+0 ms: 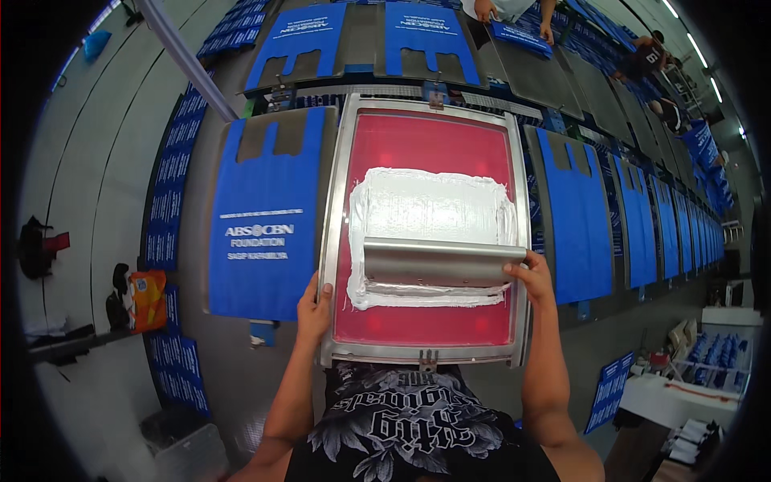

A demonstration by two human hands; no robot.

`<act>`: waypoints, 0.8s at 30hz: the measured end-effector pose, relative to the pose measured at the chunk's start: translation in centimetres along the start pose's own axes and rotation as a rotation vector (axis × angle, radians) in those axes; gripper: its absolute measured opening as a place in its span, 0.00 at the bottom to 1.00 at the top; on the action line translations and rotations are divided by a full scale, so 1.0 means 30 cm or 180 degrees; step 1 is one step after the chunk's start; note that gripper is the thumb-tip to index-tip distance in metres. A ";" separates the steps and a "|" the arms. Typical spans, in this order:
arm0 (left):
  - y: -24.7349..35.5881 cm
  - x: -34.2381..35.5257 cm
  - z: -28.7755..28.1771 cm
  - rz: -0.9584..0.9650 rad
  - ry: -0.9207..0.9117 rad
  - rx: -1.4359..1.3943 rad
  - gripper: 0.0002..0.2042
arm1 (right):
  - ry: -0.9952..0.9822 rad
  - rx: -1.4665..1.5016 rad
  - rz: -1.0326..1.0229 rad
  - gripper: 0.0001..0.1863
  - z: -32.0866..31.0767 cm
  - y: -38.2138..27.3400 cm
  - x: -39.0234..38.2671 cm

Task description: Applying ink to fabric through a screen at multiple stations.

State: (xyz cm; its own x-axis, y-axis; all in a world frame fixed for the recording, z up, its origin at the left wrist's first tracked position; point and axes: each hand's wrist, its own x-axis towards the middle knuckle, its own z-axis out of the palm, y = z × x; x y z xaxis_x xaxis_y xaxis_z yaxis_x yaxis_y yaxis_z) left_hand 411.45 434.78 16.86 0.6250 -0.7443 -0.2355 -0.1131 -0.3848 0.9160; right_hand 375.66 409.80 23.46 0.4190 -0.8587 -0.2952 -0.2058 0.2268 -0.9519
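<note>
A screen-printing frame (340, 209) with a metal rim and red mesh (426, 140) lies in front of me, a patch of white ink (434, 201) spread across its middle. A metal squeegee (434, 261) lies crosswise over the lower part of the ink. My left hand (316, 305) grips the frame's left side, fingers curled round it. My right hand (526, 273) holds the squeegee's right end at the frame's right side; some fingertips are hidden. Directly left of the frame, a blue bag with white printing (265, 193) lies flat on a board (321, 136).
More blue bags (577, 225) on boards line the right and the far side (293, 48). A slanted pole (189, 64) rises at upper left. Co-workers' hands (486, 12) and a person (646, 56) are beyond. An orange package (148, 301) sits left, a white counter (707, 394) lower right.
</note>
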 end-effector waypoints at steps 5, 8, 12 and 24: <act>0.042 -0.054 0.194 -0.0361 0.0115 -0.0394 0.23 | -0.0263 0.0085 0.0183 0.19 -0.213 0.053 0.093; 0.025 -0.038 0.239 -0.0330 0.0162 -0.0229 0.23 | -0.0249 0.0009 0.0126 0.20 -0.262 0.093 0.166; 0.066 -0.029 0.231 -0.0462 0.0288 0.0427 0.22 | -0.0253 -0.0746 0.0103 0.23 -0.291 0.121 0.239; 0.058 -0.004 0.280 -0.0643 0.0263 -0.0256 0.26 | -0.0424 -0.0052 0.0004 0.21 -0.276 0.231 0.248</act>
State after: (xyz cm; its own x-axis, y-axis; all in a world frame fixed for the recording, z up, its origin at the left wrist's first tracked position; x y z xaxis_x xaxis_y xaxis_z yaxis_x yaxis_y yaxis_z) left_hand 404.71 429.61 15.77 0.6902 -0.6080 -0.3924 0.0806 -0.4743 0.8767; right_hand 370.03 401.18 15.35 0.5322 -0.7895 -0.3057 -0.2205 0.2194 -0.9504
